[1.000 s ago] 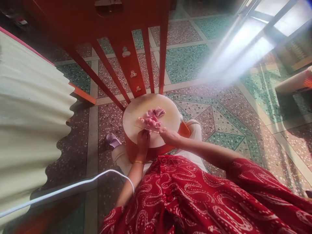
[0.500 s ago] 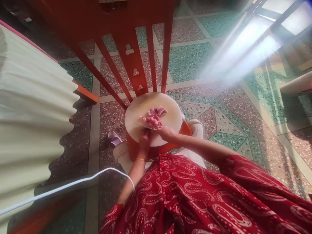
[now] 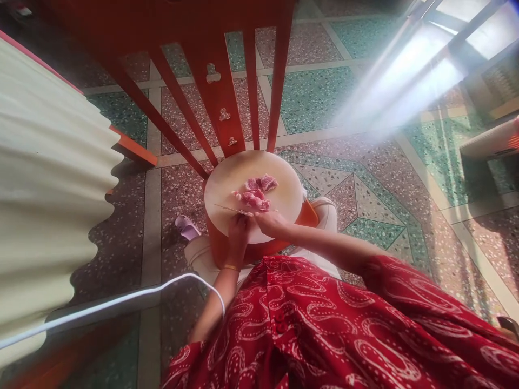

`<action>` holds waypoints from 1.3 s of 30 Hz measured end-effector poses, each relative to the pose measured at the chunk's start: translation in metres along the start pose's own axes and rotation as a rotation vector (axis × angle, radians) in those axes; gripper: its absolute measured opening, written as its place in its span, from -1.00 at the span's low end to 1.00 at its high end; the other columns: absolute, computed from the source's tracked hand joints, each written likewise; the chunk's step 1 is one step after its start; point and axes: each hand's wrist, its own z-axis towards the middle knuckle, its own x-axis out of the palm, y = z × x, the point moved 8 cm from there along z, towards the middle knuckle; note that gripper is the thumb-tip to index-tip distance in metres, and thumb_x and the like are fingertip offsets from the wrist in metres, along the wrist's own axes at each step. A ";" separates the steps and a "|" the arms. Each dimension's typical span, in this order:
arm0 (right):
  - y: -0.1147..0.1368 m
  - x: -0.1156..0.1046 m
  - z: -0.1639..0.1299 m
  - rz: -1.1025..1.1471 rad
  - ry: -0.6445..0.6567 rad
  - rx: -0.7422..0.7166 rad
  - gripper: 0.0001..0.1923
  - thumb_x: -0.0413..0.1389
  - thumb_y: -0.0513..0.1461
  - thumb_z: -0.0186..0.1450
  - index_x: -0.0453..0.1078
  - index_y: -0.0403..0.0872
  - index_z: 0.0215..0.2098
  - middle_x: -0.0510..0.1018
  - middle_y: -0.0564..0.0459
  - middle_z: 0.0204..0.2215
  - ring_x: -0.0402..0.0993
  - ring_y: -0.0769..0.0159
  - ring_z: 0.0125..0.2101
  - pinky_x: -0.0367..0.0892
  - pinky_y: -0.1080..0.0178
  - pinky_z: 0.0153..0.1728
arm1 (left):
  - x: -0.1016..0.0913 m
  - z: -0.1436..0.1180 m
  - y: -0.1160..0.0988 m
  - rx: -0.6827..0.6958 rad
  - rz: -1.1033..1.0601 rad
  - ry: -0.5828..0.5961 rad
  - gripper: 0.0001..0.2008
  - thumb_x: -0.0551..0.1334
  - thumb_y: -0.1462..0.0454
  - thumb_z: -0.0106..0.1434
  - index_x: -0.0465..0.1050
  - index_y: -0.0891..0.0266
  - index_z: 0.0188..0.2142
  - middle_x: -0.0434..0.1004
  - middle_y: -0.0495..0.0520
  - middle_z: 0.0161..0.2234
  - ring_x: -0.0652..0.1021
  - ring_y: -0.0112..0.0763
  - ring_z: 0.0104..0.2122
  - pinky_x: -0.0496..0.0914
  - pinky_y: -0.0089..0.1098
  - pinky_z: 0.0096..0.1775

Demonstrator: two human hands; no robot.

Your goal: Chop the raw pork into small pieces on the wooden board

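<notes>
Several pieces of raw pink meat [image 3: 256,199] lie in a small heap near the middle of a round, pale cutting board [image 3: 221,181]. At the near side of the heap, my right hand [image 3: 271,223] is closed around the handle end of a knife [image 3: 230,208], whose thin blade points left across the board. My left hand [image 3: 239,227] is right beside the blade, on its near side, with the fingers curled in. Whatever those fingers may hold is hidden behind the hand and blade.
The board rests on the seat of a red wooden chair [image 3: 311,215] with a tall slatted back. To the left hangs a pleated cream cloth [image 3: 52,178]. A white cable [image 3: 133,294] runs to my left arm. Patterned terrazzo floor [image 3: 316,97] surrounds the chair.
The knife and my right hand have slid a little to the left along the board. My left hand stays by the blade, and the meat heap looks the same.
</notes>
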 end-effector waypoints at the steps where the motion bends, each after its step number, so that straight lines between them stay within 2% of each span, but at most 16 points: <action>1: 0.007 -0.001 0.010 0.013 0.008 -0.009 -0.71 -0.15 -0.32 0.35 0.31 -0.12 -0.04 0.54 -0.19 -0.24 0.52 0.12 -0.25 0.39 0.13 -0.27 | 0.002 0.000 0.001 -0.001 -0.001 0.016 -0.80 0.06 0.28 0.30 0.43 0.25 -0.20 0.49 0.22 -0.25 0.46 -0.20 -0.18 0.35 -0.16 -0.09; 5: 0.019 -0.002 0.027 0.031 0.014 -0.042 -0.72 -0.13 -0.32 0.35 0.32 -0.14 -0.05 0.55 -0.19 -0.25 0.52 0.13 -0.23 0.40 0.18 -0.30 | 0.002 0.001 0.001 -0.008 -0.005 0.040 -0.79 0.05 0.31 0.29 0.43 0.29 -0.19 0.49 0.24 -0.27 0.47 -0.18 -0.21 0.35 -0.14 -0.11; 10: -0.021 0.007 -0.008 0.002 0.032 0.007 -0.57 -0.12 -0.32 0.34 0.18 -0.07 0.17 0.53 -0.18 -0.16 0.51 0.12 -0.19 0.38 0.17 -0.25 | -0.011 0.003 -0.009 0.008 -0.054 -0.023 -0.80 0.06 0.27 0.31 0.45 0.26 -0.22 0.49 0.19 -0.24 0.47 -0.24 -0.21 0.37 -0.20 -0.12; 12: -0.036 0.008 -0.023 -0.006 0.035 0.038 -0.57 -0.13 -0.34 0.34 0.19 -0.08 0.16 0.54 -0.16 -0.17 0.51 0.14 -0.20 0.38 0.20 -0.25 | -0.015 0.003 -0.013 0.024 -0.082 -0.050 -0.80 0.07 0.26 0.30 0.45 0.25 -0.22 0.49 0.18 -0.23 0.47 -0.26 -0.20 0.37 -0.22 -0.11; 14: -0.040 0.006 -0.031 -0.013 0.019 0.044 -0.62 -0.15 -0.34 0.34 0.25 -0.10 0.09 0.54 -0.16 -0.18 0.51 0.15 -0.19 0.39 0.21 -0.24 | -0.019 0.003 -0.015 0.017 -0.081 -0.071 -0.80 0.08 0.26 0.30 0.46 0.25 -0.24 0.49 0.17 -0.23 0.46 -0.26 -0.20 0.37 -0.22 -0.10; 19: -0.027 0.006 -0.027 -0.035 -0.016 0.017 -0.68 -0.10 -0.35 0.31 0.31 -0.14 0.00 0.52 -0.21 -0.21 0.47 0.09 -0.13 0.38 0.18 -0.21 | -0.017 0.003 -0.012 -0.023 -0.021 -0.055 -0.80 0.07 0.28 0.30 0.47 0.24 -0.28 0.50 0.16 -0.27 0.46 -0.25 -0.22 0.38 -0.22 -0.13; 26: 0.011 -0.001 0.026 0.046 0.013 -0.059 -0.69 -0.14 -0.30 0.35 0.32 -0.11 0.00 0.53 -0.18 -0.18 0.50 0.13 -0.20 0.39 0.15 -0.25 | -0.003 0.002 -0.001 -0.027 -0.027 0.018 -0.82 0.09 0.30 0.28 0.43 0.23 -0.19 0.50 0.19 -0.22 0.47 -0.22 -0.18 0.35 -0.18 -0.07; 28: 0.016 -0.003 0.032 0.047 0.007 -0.079 -0.68 -0.13 -0.30 0.34 0.34 -0.13 -0.02 0.53 -0.21 -0.17 0.50 0.12 -0.20 0.39 0.17 -0.26 | -0.002 0.002 -0.001 -0.023 -0.013 0.026 -0.82 0.08 0.31 0.28 0.43 0.24 -0.19 0.50 0.19 -0.24 0.47 -0.21 -0.19 0.35 -0.17 -0.08; 31: 0.005 -0.002 0.017 0.039 -0.024 -0.087 -0.58 -0.11 -0.31 0.33 0.23 -0.10 0.14 0.47 -0.24 -0.05 0.49 0.12 -0.16 0.39 0.20 -0.29 | -0.005 0.003 -0.003 -0.024 -0.015 0.016 -0.81 0.07 0.28 0.29 0.44 0.24 -0.22 0.49 0.19 -0.25 0.47 -0.22 -0.21 0.36 -0.19 -0.11; 34: -0.022 0.006 -0.009 0.031 0.016 -0.027 -0.47 -0.13 -0.34 0.33 0.05 -0.11 0.27 0.50 -0.20 -0.10 0.51 0.15 -0.22 0.38 0.22 -0.32 | -0.011 0.005 -0.008 0.001 -0.060 -0.013 -0.80 0.07 0.26 0.30 0.45 0.24 -0.23 0.49 0.17 -0.23 0.47 -0.25 -0.20 0.37 -0.22 -0.11; 36: -0.034 0.009 -0.022 0.019 0.029 0.025 -0.53 -0.16 -0.33 0.34 0.12 -0.15 0.22 0.53 -0.17 -0.19 0.52 0.15 -0.25 0.38 0.22 -0.30 | -0.015 0.004 -0.011 0.021 -0.084 -0.048 -0.81 0.09 0.25 0.29 0.46 0.25 -0.24 0.49 0.17 -0.23 0.47 -0.26 -0.20 0.37 -0.23 -0.11; 39: -0.034 0.006 -0.031 -0.015 -0.022 0.033 -0.64 -0.15 -0.31 0.35 0.28 -0.16 0.06 0.52 -0.19 -0.21 0.50 0.11 -0.20 0.37 0.21 -0.26 | -0.020 0.000 -0.011 0.008 -0.092 -0.105 -0.81 0.09 0.25 0.30 0.46 0.25 -0.23 0.49 0.16 -0.22 0.47 -0.27 -0.19 0.37 -0.23 -0.09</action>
